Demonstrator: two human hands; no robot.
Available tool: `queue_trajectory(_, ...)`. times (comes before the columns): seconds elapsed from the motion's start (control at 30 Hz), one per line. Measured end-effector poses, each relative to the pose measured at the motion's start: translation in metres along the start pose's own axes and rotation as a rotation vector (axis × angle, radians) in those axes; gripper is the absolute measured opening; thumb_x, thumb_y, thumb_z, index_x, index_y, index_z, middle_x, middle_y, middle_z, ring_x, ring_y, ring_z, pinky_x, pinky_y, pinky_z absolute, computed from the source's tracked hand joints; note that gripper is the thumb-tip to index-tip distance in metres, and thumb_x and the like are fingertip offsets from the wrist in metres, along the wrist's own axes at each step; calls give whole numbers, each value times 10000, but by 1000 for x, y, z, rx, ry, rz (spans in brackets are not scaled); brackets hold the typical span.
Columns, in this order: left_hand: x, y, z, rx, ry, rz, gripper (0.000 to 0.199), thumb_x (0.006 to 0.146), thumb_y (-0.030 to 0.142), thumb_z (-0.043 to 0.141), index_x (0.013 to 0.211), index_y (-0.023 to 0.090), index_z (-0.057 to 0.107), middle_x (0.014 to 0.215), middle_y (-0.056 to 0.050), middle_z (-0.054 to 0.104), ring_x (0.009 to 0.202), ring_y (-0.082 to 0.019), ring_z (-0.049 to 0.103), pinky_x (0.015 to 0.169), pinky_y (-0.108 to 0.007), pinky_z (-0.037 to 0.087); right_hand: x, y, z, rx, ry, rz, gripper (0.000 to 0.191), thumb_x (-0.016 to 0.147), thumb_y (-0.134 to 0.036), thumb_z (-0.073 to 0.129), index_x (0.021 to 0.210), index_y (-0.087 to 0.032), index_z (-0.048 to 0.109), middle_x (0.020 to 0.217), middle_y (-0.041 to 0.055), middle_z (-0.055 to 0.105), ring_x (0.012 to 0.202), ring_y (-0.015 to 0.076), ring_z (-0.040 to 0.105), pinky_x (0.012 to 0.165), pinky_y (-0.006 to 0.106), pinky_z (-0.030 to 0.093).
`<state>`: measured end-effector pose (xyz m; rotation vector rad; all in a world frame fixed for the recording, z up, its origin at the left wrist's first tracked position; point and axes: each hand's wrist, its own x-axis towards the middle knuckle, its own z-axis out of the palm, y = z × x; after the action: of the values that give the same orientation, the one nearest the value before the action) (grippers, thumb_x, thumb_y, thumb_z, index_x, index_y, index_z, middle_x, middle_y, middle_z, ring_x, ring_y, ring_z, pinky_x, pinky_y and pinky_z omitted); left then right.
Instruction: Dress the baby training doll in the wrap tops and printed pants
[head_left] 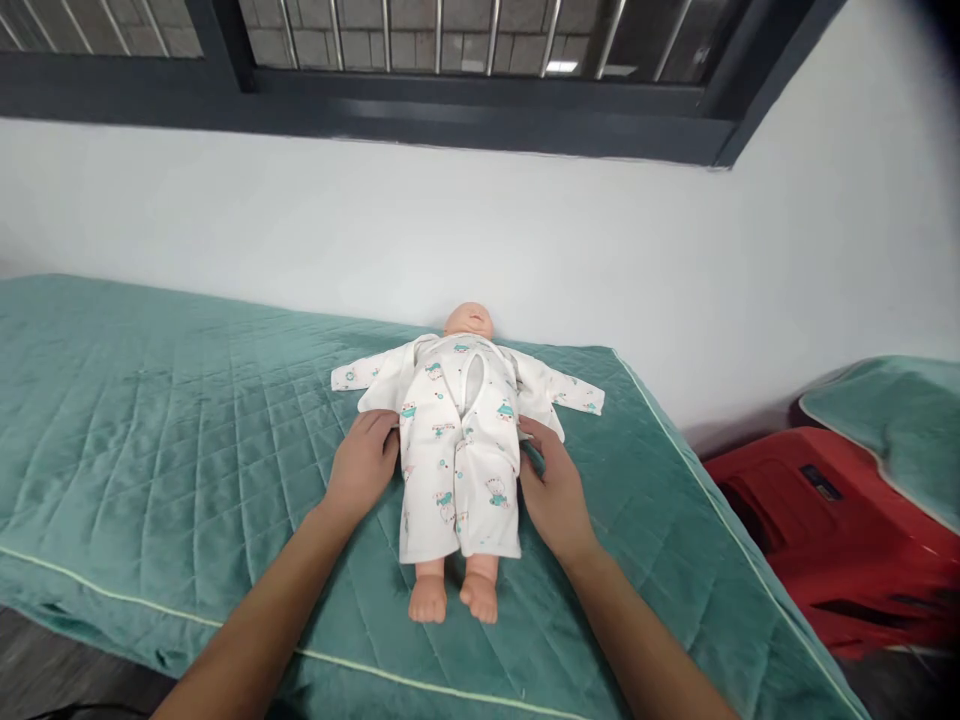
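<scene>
The fingers of the left hand (364, 458) curl against the left side of the printed white trousers (427, 475), around the doll's hip level. The right hand (553, 485) mirrors it on the other side, thumb and forefinger meeting the trouser edge with green showing between them. Whether either hand pinches the fabric or only rests against it, I cannot tell.

The doll (470, 320) lies on its back on the green quilted cover (225, 430), near the surface's right edge, head at the far edge and bare feet (427, 598) toward the near edge. With the feet facing the person, both sides are evenly within reach, and the paired hands probably keep the cloth level. The trousers come high over the chest, and an oval opening shows in their upper front. Beneath, the printed white top (386, 378) spreads its sleeves to both sides; its loose lower flaps lie right at the fingers and look easy to catch.

Beyond the head, the white wall (360, 230) limits room on that side, below a barred window (439, 40). Off the right edge stands red plastic furniture (832, 530), partly draped with green cloth (892, 420), well apart from the hands.
</scene>
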<state>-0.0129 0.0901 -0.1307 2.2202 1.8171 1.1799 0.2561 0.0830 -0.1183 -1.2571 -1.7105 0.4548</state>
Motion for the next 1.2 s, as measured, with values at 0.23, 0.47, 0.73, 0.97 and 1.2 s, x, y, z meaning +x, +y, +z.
queue_trajectory(0.23, 4, 4, 2, 128, -253, 284, 366, 878, 175, 533, 1225, 194, 646, 1303, -117, 617, 1272, -275, 511, 1121, -448, 400, 15, -10, 0, -668, -282, -204, 327, 915, -110, 433, 1153, -119, 657, 1186, 160, 641, 1178, 285, 501, 1033, 438, 339)
queue_trajectory(0.47, 38, 3, 8, -3, -399, 379, 323, 891, 297, 547, 1165, 164, 657, 1298, -106, 644, 1201, -264, 588, 1058, -379, 463, 34, -3, 5, -766, -307, -225, 298, 944, -112, 425, 1033, -158, 705, 1077, 115, 671, 1079, 236, 533, 1043, 433, 273)
queue_trajectory(0.73, 54, -3, 17, -50, -371, 357, 280, 844, 332, 612, 1085, 209, 683, 1209, -92, 687, 1173, -265, 620, 1045, -394, 477, 12, -3, -16, -627, -218, -376, 313, 866, -79, 494, 1007, -249, 715, 1029, 58, 709, 1167, 263, 539, 1188, 534, 118)
queue_trajectory(0.97, 47, -6, 18, 109, -301, 397, 181, 842, 236, 581, 924, 166, 727, 1035, -140, 725, 1029, -285, 666, 962, -435, 514, -6, 4, -34, -580, -215, -326, 287, 920, -94, 441, 1002, -240, 674, 1050, 28, 710, 1076, 214, 597, 1176, 495, 211)
queue_trajectory(1.2, 7, -6, -6, 100, -228, 449, 315, 828, 106, 516, 1018, 230, 735, 1026, -79, 737, 1161, -239, 605, 1097, -458, 422, -5, 6, -34, -587, -168, -253, 230, 945, -137, 453, 940, -228, 664, 1015, 26, 703, 1032, 216, 609, 1143, 494, 242)
